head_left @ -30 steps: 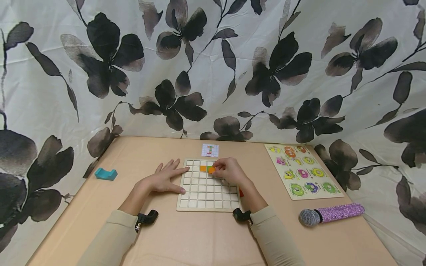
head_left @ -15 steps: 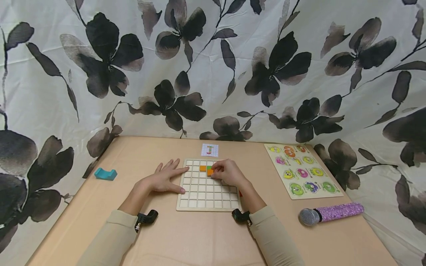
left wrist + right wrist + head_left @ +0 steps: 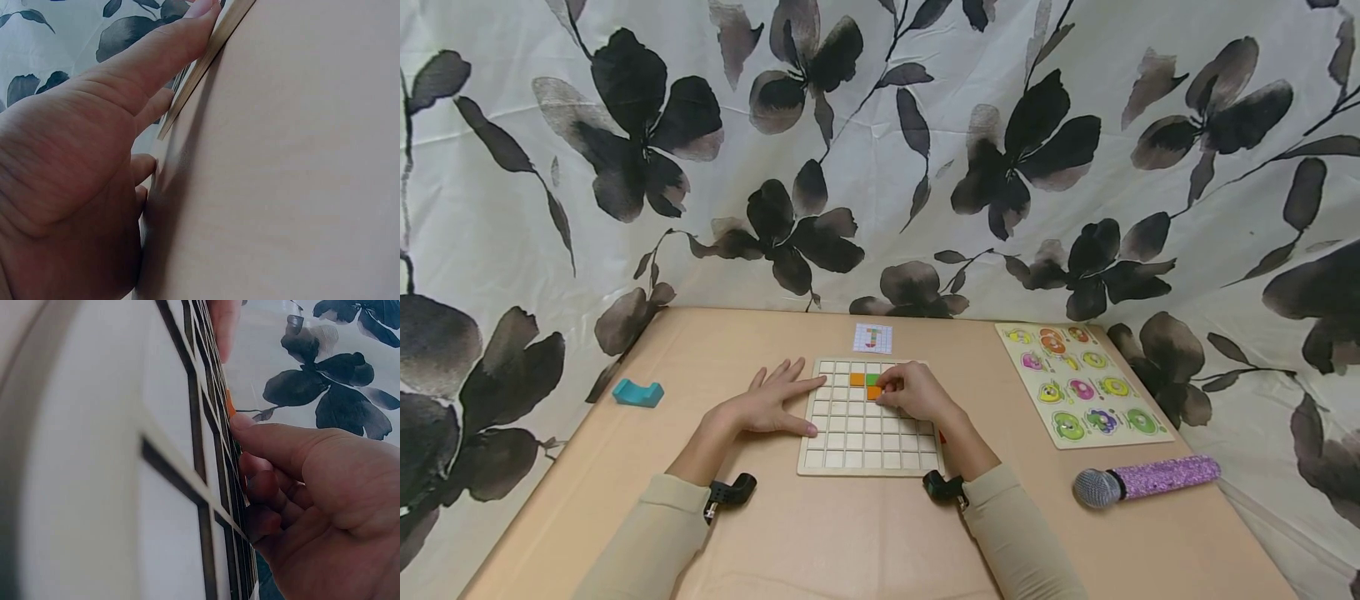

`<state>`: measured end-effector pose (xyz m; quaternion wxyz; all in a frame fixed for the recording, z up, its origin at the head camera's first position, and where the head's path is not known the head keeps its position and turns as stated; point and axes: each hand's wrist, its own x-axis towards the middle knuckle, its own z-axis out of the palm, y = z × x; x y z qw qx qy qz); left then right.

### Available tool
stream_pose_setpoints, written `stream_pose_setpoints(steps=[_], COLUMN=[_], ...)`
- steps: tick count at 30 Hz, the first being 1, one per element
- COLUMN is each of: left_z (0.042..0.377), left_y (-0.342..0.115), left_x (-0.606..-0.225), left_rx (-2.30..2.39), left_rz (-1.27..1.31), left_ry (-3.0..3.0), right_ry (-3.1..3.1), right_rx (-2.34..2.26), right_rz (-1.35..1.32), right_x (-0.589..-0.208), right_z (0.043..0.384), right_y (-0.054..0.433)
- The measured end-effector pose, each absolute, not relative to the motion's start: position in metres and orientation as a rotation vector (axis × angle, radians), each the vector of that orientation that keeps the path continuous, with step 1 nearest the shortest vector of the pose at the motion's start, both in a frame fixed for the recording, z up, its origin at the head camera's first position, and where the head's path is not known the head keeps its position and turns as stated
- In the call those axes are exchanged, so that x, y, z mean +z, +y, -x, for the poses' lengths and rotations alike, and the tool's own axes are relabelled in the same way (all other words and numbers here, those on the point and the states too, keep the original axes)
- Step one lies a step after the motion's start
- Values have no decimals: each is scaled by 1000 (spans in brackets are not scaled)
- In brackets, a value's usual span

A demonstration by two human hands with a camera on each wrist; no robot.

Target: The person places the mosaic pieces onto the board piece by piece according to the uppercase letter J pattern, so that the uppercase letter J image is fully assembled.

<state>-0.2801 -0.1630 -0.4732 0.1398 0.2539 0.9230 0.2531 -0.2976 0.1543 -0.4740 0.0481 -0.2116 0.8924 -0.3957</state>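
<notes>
A light wooden grid board (image 3: 840, 443) lies at the middle of the table. On it are an orange square tile (image 3: 857, 380) and, to its right, a green tile (image 3: 872, 379). A second orange tile (image 3: 873, 392) lies just below the green one, at the fingertips of my right hand (image 3: 919, 392). The thumb and curled fingers of that hand pinch this tile's right side; in the right wrist view the thumb meets an orange edge (image 3: 230, 403). My left hand (image 3: 766, 402) rests with spread fingers at the board's left edge, thumb and index finger touching it.
Behind the board lies a small card (image 3: 873, 338) with a coloured grid pattern. A fruit-picture board (image 3: 1082, 387) and a glittery purple microphone (image 3: 1150, 482) are at the right, a teal curved block (image 3: 637, 393) at the left. Something red (image 3: 943, 437) shows beside the board's right edge.
My right hand has moved slightly down with the second orange tile, which now lies lower on the grid. More of the green tile shows. The left hand has stayed still.
</notes>
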Motion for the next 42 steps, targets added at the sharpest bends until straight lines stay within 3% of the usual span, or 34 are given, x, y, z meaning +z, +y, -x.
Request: stream_pose_setpoints(steps=[42], left_z=[279], left_y=[-163], left_x=[-470], left_rx=[742], left_rz=[-736], left_ry=[2660], right_ry=[2688], right_rx=[-1240], right_rz=[625], right_x=[-474], right_z=[296], right_y=[153])
